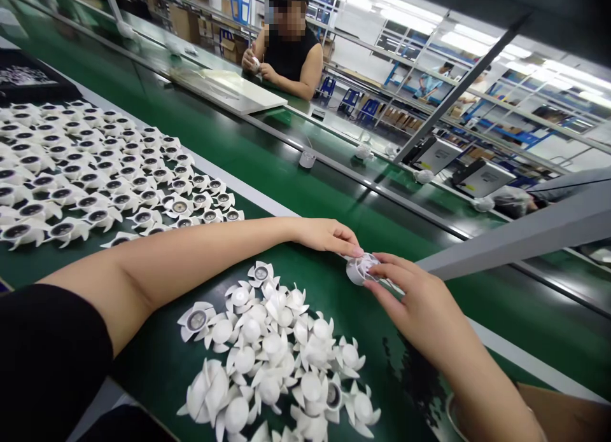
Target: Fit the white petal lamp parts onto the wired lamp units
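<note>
The person's left hand (324,235) and right hand (420,308) both reach over a green worktop (305,283). A white plastic vaned part (361,269) sits between them, apparently held clear of the surface, toward the worktop's far edge. The left grip is narrow, with its fingertips on the upper side of the part. The right grip is also narrow, with its fingers pinching the part from the near side. The inside of the part is only partly visible, so its condition cannot be assessed.

To the left, along the far edge, ordered rows of parts (95,175) lie with dark round centres facing up. Nearer the person, just below the hands, a loose heap of parts (267,359) lies mostly dome-up, with a few dark centres showing. Judging by the layout, the rows hold the larger share and the heap the remainder, though which group counts as complete cannot be confirmed. Across the line, a co-worker (291,57) holds a small white piece (255,63) in both hands, near a white board (224,89).
</note>
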### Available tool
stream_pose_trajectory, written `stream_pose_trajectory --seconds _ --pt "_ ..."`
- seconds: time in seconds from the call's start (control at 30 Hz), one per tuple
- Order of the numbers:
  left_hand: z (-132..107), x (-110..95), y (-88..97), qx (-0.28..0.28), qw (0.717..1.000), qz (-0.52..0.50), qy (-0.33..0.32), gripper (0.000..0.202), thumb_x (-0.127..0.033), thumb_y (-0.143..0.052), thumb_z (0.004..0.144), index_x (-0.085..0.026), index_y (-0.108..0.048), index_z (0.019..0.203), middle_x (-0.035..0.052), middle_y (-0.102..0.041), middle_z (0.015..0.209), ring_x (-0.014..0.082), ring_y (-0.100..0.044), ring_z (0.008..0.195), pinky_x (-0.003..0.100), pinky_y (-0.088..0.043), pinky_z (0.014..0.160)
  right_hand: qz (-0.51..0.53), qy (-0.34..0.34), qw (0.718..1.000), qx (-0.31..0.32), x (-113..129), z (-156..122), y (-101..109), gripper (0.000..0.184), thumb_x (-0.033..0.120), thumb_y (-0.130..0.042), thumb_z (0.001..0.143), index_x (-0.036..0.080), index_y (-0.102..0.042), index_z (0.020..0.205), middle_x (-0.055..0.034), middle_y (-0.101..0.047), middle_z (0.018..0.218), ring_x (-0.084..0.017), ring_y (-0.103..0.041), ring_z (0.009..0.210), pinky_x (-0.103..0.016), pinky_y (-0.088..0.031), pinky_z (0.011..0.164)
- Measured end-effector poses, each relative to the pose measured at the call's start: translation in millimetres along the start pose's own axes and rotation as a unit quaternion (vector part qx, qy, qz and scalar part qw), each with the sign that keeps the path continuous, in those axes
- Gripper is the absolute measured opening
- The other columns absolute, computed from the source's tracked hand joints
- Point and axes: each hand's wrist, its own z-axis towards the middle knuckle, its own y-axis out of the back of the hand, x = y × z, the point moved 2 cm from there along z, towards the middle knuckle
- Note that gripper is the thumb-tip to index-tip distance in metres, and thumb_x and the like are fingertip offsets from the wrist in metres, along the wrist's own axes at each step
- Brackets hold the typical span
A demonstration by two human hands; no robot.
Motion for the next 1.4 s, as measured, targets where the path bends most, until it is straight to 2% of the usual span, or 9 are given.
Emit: stream_pose_trajectory --seconds 0.13,0.3,0.4,0.5,0.63,0.8,0.97,1.13,1.4 --pt "1 1 0.9 0.007 1.000 -0.018 -0.006 0.048 -0.061 -0.062 0.084 -0.018 -0.068 0.105 0.0026 -0.070 0.105 0.0147 -0.061 0.097 0.026 -0.046 0.089 0.157 -0.079 0.984 0.011 -8 3 0 0.026 0.048 -0.064 0.086 0.026 -0.072 0.097 -0.0064 -0.070 0.117 -0.026 -0.068 0.100 -0.039 -0.055 0.084" --pt "1 5 0.8 0.038 0.995 -0.092 0.008 0.060 -0.050 -0.084 0.065 -0.021 -0.065 0.114 0.0025 -0.072 0.099 0.0147 -0.065 0.087 0.027 -0.047 0.077 0.392 -0.222 0.893 0.013 -25 8 -3 0.043 0.055 -0.075 0.077 0.022 -0.071 0.104 -0.0083 -0.073 0.110 -0.024 -0.067 0.102 -0.037 -0.053 0.095" --pt "1 4 1.7 -0.010 0.990 -0.135 0.041 0.053 -0.039 -0.086 0.065 -0.020 -0.067 0.110 0.0018 -0.074 0.091 0.0118 -0.065 0.076 0.025 -0.047 0.070 0.481 -0.243 0.842 0.029 -34 9 -7 0.044 0.054 -0.077 0.076 0.021 -0.071 0.105 -0.0081 -0.073 0.109 -0.022 -0.067 0.102 -0.037 -0.051 0.100" --pt "1 2 1.8 -0.063 0.983 -0.162 0.064 0.037 -0.033 -0.084 0.068 -0.017 -0.070 0.099 0.0004 -0.072 0.078 0.0093 -0.063 0.068 0.023 -0.045 0.065 0.511 -0.239 0.825 0.031 -38 10 -10 0.043 0.050 -0.079 0.076 0.021 -0.071 0.106 -0.0078 -0.072 0.112 -0.022 -0.066 0.105 -0.036 -0.050 0.102" --pt "1 1 2.0 -0.083 0.978 -0.177 0.076 0.024 -0.032 -0.081 0.071 -0.016 -0.074 0.087 -0.0002 -0.069 0.073 0.0060 -0.058 0.062 0.021 -0.043 0.062 0.495 -0.228 0.838 0.032 -37 10 -10 0.043 0.051 -0.078 0.077 0.022 -0.070 0.108 -0.0073 -0.071 0.114 -0.021 -0.066 0.103 -0.035 -0.050 0.101" --pt "-3 -4 4.1 -0.052 0.985 -0.161 0.045 0.023 -0.035 -0.081 0.072 -0.018 -0.077 0.086 -0.0007 -0.068 0.073 0.0063 -0.054 0.063 0.021 -0.042 0.063 0.467 -0.204 0.860 0.034 -45 6 3 0.043 0.052 -0.075 0.080 0.024 -0.068 0.112 -0.0068 -0.070 0.117 -0.020 -0.066 0.103 -0.033 -0.052 0.097" --pt "-6 -10 3.9 0.004 0.996 0.047 -0.069 0.014 -0.032 -0.077 0.075 -0.023 -0.079 0.085 0.0014 -0.074 0.088 0.0139 -0.064 0.083 0.024 -0.046 0.077 0.354 -0.183 0.917 -0.027 -54 1 18 0.036 0.052 -0.073 0.080 0.025 -0.068 0.104 -0.0063 -0.068 0.118 -0.021 -0.065 0.102 -0.030 -0.054 0.086" --pt "-6 -6 2.4 0.065 0.973 0.188 -0.117 0.008 -0.022 -0.076 0.072 -0.023 -0.079 0.078 0.0032 -0.075 0.088 0.0172 -0.066 0.083 0.025 -0.046 0.078 0.164 -0.064 0.984 0.023 -29 0 14 0.026 0.049 -0.065 0.087 0.025 -0.068 0.097 -0.0079 -0.065 0.122 -0.024 -0.064 0.101 -0.035 -0.053 0.082" --pt "-6 -3 7.8 -0.036 0.996 0.072 -0.042 0.033 -0.048 -0.072 0.078 -0.016 -0.073 0.085 0.0010 -0.068 0.077 0.0115 -0.057 0.069 0.024 -0.041 0.063 0.041 0.043 0.996 0.060 -9 -2 8 0.017 0.038 -0.057 0.092 0.026 -0.069 0.096 -0.0082 -0.065 0.121 -0.024 -0.067 0.100 -0.038 -0.054 0.082"
